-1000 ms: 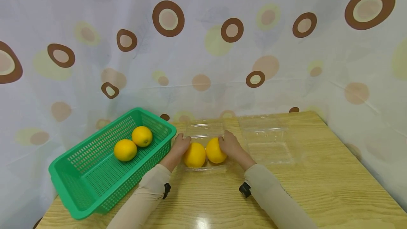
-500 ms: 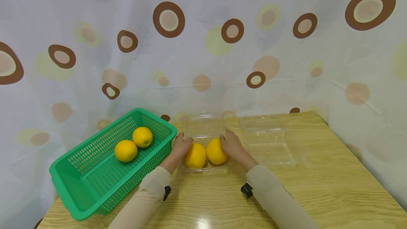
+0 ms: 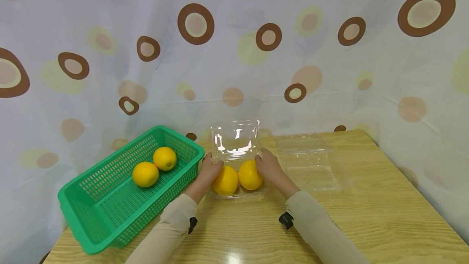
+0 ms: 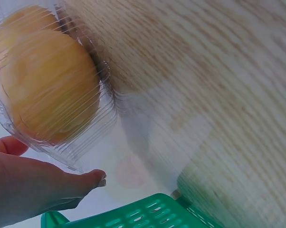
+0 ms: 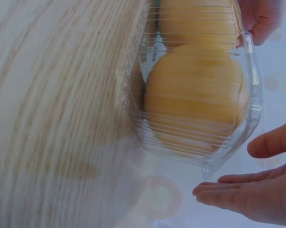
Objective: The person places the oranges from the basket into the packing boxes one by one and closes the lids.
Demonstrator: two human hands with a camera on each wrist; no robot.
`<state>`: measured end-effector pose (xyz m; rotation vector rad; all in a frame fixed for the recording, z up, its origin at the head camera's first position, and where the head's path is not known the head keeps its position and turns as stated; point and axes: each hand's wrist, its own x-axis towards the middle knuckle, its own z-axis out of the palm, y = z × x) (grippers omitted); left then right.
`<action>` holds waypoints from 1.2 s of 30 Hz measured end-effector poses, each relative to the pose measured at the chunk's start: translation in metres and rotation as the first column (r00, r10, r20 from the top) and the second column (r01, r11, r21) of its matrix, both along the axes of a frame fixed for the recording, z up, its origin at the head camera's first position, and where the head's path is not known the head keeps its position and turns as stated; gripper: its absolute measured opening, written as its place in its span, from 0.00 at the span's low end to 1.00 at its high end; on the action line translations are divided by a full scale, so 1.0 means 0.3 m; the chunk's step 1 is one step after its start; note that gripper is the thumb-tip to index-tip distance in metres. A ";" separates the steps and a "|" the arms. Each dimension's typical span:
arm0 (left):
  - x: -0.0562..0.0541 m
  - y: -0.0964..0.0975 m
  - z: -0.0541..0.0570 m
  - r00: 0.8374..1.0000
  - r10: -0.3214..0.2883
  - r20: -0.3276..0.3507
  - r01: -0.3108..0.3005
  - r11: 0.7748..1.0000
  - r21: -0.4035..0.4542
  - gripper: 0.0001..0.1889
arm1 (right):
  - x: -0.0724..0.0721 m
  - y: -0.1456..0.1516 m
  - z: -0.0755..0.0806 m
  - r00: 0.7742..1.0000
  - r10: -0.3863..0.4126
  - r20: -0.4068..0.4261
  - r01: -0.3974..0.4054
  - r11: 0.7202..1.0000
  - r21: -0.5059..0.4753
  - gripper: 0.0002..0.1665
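A clear plastic clamshell box holds two oranges, the left orange beside the right orange. Its lid stands tilted up at the back. At the box's back left corner is my left hand, its fingers extended along the box's side in the left wrist view and its thumb by the rim. Opposite, my right hand is at the back right corner. In the right wrist view its fingers are straight and the thumb is spread from them. Whether those fingertips touch the lid, I cannot tell.
At the left stands a green plastic basket with two more oranges inside. A second clear clamshell box, lid folded back, lies right of the first on the wooden table. A patterned curtain hangs behind.
The box's lid has swung upward from lying back to standing tilted up. Both hands have stayed at the back corners with barely any shift. The oranges look unmoved.
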<state>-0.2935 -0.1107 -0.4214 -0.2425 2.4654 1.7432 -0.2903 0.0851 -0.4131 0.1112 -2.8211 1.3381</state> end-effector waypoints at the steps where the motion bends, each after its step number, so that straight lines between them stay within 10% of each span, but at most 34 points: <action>1: 0.001 0.000 0.001 1.000 0.000 0.001 0.000 1.000 -0.001 0.38 | 0.000 0.001 0.001 1.000 0.002 -0.002 -0.002 1.000 -0.001 0.29; 36: 0.053 0.022 0.022 0.994 0.047 -0.094 -0.045 0.999 0.030 0.40 | 0.012 0.033 0.015 0.997 -0.009 -0.074 -0.005 0.981 -0.194 0.31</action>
